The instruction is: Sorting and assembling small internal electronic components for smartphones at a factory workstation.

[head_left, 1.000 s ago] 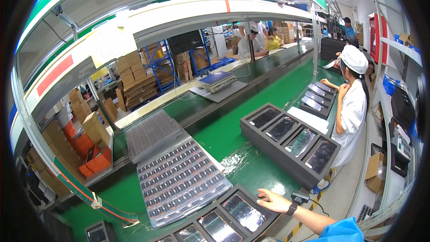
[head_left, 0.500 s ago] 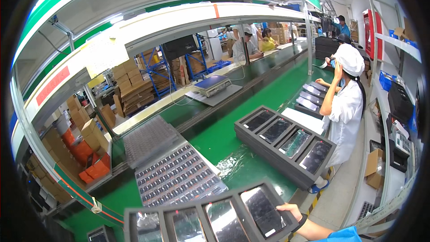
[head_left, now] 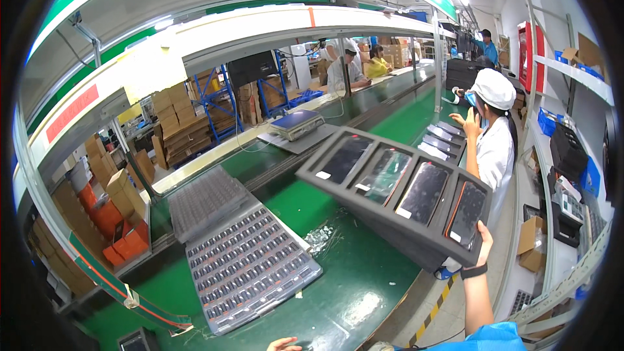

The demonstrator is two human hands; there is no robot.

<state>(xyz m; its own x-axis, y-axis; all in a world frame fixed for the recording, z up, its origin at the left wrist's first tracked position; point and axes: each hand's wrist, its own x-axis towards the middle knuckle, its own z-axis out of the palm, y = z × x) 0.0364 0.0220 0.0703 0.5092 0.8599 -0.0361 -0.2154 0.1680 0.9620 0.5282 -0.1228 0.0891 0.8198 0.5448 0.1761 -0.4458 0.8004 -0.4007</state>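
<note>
My right hand (head_left: 482, 244) grips the right end of a dark grey foam tray (head_left: 374, 211). Several black phone screens (head_left: 422, 192) with small white tabs lie in its slots. The tray is tilted over a stack of similar foam trays (head_left: 406, 245), hiding most of it; whether the two touch all along I cannot tell. At the lower edge, only the fingers of my left hand (head_left: 284, 344) show, stretched out and holding nothing visible. Ahead of it, a clear plastic tray (head_left: 257, 273) with rows of small dark parts lies on the green bench (head_left: 341, 292).
More stacked clear trays (head_left: 205, 201) stand behind. A weighing scale (head_left: 297, 125) sits across the rail. At right, a co-worker in white (head_left: 494, 136) stands by a row of screens (head_left: 442, 140). Shelving with a cardboard box (head_left: 533, 244) lines the far right. A dark foam box (head_left: 138, 340) is at lower left.
The foam tray of screens has moved from the near edge forward and right, over the stack. My right hand went with it. My left fingers have come into view at the bottom.
</note>
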